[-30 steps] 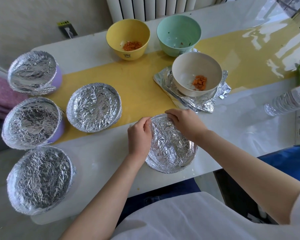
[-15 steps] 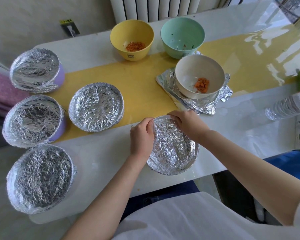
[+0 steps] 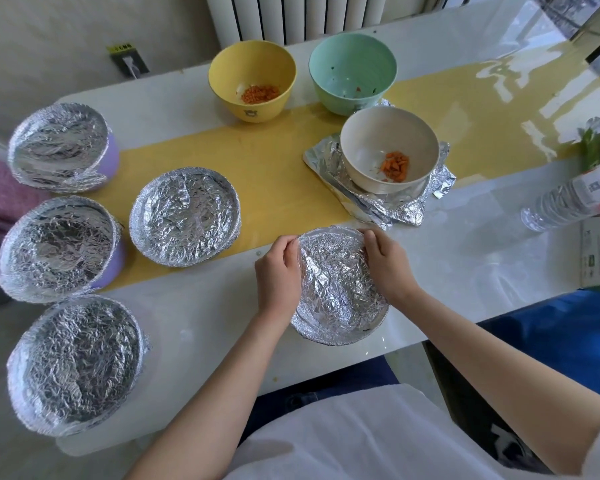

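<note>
Near the front edge of the white tabletop (image 3: 194, 317), a little right of its middle, sits one round dish covered with crumpled silver foil (image 3: 336, 292). The left hand (image 3: 278, 271) grips its left rim with curled fingers, and the right hand (image 3: 387, 265) grips its right rim the same way, fingers bent over the foil edge. Four other foil-covered dishes are on the tabletop, so there are five in all. Three stand in a row along the left edge: the far foil dish (image 3: 59, 147), the middle foil dish (image 3: 56, 247) and the near foil dish (image 3: 77, 362); the first two show a purple wall under the foil. The fourth foil dish (image 3: 184, 216) lies on the yellow strip (image 3: 274, 168), between this row and the held one. Three open bowls stand toward the far edge: one yellow bowl (image 3: 252, 102) and one green bowl (image 3: 352, 64) side by side, and one cream bowl (image 3: 378, 140) nearer, on a crumpled foil sheet (image 3: 388, 209). Small orange pieces (image 3: 394, 166) lie in the yellow and cream bowls. One clear plastic bottle (image 3: 565, 206) lies at the right edge.
</note>
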`<state>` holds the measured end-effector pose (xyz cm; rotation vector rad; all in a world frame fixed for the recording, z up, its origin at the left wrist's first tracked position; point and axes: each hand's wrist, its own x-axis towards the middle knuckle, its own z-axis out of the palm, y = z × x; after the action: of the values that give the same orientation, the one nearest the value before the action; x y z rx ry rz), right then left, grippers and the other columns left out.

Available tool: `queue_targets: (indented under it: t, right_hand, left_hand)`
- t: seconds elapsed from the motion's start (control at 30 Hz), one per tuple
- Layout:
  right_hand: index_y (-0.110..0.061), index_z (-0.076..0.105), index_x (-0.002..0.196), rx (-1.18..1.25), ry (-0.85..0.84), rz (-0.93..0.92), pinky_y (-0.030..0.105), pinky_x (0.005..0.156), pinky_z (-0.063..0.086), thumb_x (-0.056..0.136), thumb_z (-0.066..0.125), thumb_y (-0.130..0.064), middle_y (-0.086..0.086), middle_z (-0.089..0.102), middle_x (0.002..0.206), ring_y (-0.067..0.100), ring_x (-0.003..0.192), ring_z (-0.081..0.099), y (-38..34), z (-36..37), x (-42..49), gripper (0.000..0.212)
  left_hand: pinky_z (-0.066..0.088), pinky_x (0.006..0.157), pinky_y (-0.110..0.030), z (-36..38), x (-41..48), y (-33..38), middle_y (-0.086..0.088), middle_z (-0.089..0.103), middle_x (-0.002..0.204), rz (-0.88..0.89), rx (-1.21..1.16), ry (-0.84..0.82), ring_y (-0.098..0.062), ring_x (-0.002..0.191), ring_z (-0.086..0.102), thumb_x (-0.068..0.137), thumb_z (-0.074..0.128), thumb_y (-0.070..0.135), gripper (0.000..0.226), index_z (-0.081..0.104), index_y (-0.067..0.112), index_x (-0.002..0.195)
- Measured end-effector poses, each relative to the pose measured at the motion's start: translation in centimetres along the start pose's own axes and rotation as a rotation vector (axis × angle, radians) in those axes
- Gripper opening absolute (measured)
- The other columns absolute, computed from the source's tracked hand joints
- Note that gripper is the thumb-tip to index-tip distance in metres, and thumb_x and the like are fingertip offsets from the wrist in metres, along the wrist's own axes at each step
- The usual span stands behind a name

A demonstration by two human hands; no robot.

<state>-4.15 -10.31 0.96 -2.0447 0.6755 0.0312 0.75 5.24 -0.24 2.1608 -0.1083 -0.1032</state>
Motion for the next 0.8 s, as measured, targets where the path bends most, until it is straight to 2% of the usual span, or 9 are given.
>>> queue_targets:
  t: [0.1,0.2,0.27,0.37,0.43,0.57,0.63,0.73,0.8]
  right_hand:
    - [-0.007,0.057,0.112,0.032,-0.011,0.041,0.026,0.055,0.031,0.102,0.032,-0.026,-0.007,0.046,0.066,0.008,0.059,0.041,0.1,-0.1,0.0,0.032]
    - [-0.012,0.050,0.126,0.032,-0.052,0.075,0.028,0.072,0.043,0.100,0.037,-0.031,-0.008,0.054,0.092,0.012,0.082,0.053,0.0,-0.5,-0.4,0.035]
    - [-0.013,0.048,0.127,-0.049,-0.085,0.092,0.031,0.082,0.045,0.099,0.040,-0.033,-0.004,0.055,0.105,0.015,0.093,0.056,-0.1,-1.1,-0.9,0.035]
    - [-0.018,0.054,0.099,-0.150,-0.125,0.057,0.031,0.060,0.038,0.099,0.039,-0.026,0.000,0.058,0.078,0.016,0.064,0.051,-0.4,-2.0,-1.8,0.017]
    - [-0.013,0.055,0.089,-0.154,-0.128,0.039,0.032,0.056,0.035,0.099,0.037,-0.020,0.003,0.056,0.069,0.017,0.058,0.046,-0.9,-2.3,-2.2,0.021]
    - [-0.006,0.054,0.082,-0.164,-0.111,0.019,0.030,0.056,0.033,0.098,0.035,-0.012,0.004,0.053,0.066,0.020,0.062,0.044,-2.6,-2.9,-1.4,0.026]
    - [-0.009,0.054,0.080,-0.195,-0.137,0.018,0.030,0.058,0.035,0.097,0.037,-0.011,0.003,0.053,0.068,0.019,0.064,0.045,-3.6,-3.2,-0.4,0.024]
    - [-0.010,0.055,0.077,-0.204,-0.152,-0.053,0.035,0.066,0.045,0.094,0.040,-0.009,0.002,0.055,0.066,0.024,0.066,0.050,-5.3,-3.6,1.3,0.023]
    - [-0.007,0.054,0.077,-0.239,-0.119,-0.146,0.037,0.068,0.044,0.094,0.041,-0.007,0.002,0.053,0.064,0.026,0.066,0.049,-7.0,-3.6,2.6,0.021]
  left_hand:
    - [0.033,0.058,-0.008,0.0,0.0,-0.1,0.002,0.059,0.071,0.008,0.006,-0.005,-0.014,0.063,0.051,0.096,0.049,0.011,0.021,0.067,0.002,0.102]
    - [0.034,0.056,-0.008,-0.1,0.0,-0.1,0.002,0.057,0.069,-0.009,-0.005,-0.038,-0.011,0.060,0.048,0.097,0.047,0.013,0.022,0.066,0.003,0.101]
    - [0.031,0.053,-0.014,-0.1,0.1,-0.4,0.007,0.051,0.061,-0.026,0.002,-0.032,-0.006,0.055,0.045,0.098,0.046,0.013,0.021,0.064,0.005,0.091]
    - [0.029,0.051,-0.015,-0.3,-0.1,-0.8,0.010,0.047,0.057,-0.072,-0.007,0.013,-0.004,0.051,0.042,0.097,0.046,0.012,0.022,0.060,0.006,0.082]
    - [0.032,0.053,-0.010,-0.6,-0.1,-0.7,0.002,0.052,0.060,-0.074,-0.011,0.041,-0.002,0.052,0.044,0.097,0.047,0.010,0.021,0.062,0.002,0.085]
    - [0.032,0.054,-0.005,-2.0,1.0,0.8,0.005,0.054,0.064,-0.027,-0.040,0.087,-0.001,0.056,0.050,0.096,0.048,0.008,0.020,0.065,-0.001,0.093]
    - [0.032,0.056,-0.001,-3.1,1.9,1.7,-0.003,0.065,0.073,0.045,-0.024,0.113,-0.001,0.060,0.049,0.096,0.048,0.006,0.019,0.066,-0.001,0.100]
    - [0.033,0.060,0.002,-4.8,3.9,3.2,-0.012,0.070,0.084,0.174,0.021,0.165,-0.013,0.068,0.057,0.095,0.049,0.005,0.020,0.065,0.000,0.106]
    - [0.034,0.064,0.001,-6.0,5.7,4.1,-0.014,0.071,0.088,0.243,0.045,0.214,-0.019,0.074,0.064,0.094,0.050,0.003,0.020,0.065,-0.002,0.107]
